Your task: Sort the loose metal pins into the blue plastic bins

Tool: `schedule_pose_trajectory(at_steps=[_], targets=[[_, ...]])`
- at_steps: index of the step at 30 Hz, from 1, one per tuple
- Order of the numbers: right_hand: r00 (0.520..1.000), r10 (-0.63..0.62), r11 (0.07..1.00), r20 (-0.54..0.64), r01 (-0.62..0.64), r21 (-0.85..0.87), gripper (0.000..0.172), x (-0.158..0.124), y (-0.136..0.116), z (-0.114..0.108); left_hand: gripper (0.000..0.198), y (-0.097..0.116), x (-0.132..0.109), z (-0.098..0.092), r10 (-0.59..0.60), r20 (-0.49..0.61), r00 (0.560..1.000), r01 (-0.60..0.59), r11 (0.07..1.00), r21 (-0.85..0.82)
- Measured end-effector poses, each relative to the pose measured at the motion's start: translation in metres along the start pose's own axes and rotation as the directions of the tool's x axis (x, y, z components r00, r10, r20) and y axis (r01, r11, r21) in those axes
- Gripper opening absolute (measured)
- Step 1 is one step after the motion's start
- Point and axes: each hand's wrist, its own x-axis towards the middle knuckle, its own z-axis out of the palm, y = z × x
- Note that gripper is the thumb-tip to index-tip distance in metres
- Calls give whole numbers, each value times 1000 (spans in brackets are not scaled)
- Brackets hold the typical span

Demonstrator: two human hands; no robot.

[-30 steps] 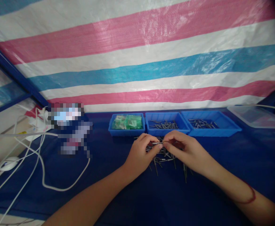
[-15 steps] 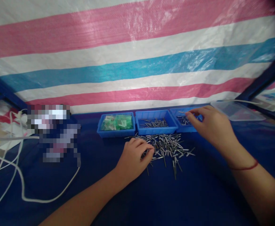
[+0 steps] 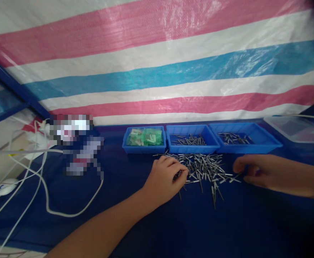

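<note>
Glare streaks the striped sheet; the tabletop is dim, the right hand blurred.

A pile of metal pins lies on the blue worktop. The left hand curls over the pile's left side; the right hand is just right of it. Blue trays stand behind the pile.

You wore the one camera on your head, above the heap of metal pins and on its near side, facing forward and down. It looked from near the heap, its wide view reaching the striped sheet beyond it.
</note>
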Motion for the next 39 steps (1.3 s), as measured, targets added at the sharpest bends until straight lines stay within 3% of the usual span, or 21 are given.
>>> schedule_pose_trajectory(at_steps=[5, 7, 11, 17, 22, 30, 34, 39], targets=[[998, 45, 994, 35, -41, -99, 18, 3, -17, 6, 17, 0, -2, -2, 35, -34, 999, -33, 997, 76], [994, 43, 993, 98, -32, -109, 15, 4, -22, 6, 33, 1, -5, -3, 84, -22, 996, -79, 985, 151], [988, -34, 997, 148, 45, -70, 13, 8, -25, 10, 82, 4, -17, -7, 101, 72, 992, -117, 956, 268], [972, -104, 994, 210, 93, 60, 14, 7, -35, 11, 92, 4, -23, -16, -1, 303, 953, -71, 971, 226], [963, -122, 992, 242, 110, 63, 14, 3, -57, 8, 99, 3, -16, -15, -80, 389, 918, 3, 981, 194], [935, -346, 937, 78, 339, 88, 22, 10, -70, 22, 95, 3, -13, -6, -23, 333, 943, -36, 985, 168], [887, -455, 885, -79, 461, 70, 19, 9, -86, 31, 80, 3, -14, 1, 62, 251, 966, -104, 982, 158], [844, -487, 844, -225, 521, 127, 16, 6, -101, 39, 62, 4, -15, 6, 77, 157, 985, -104, 980, 172]])
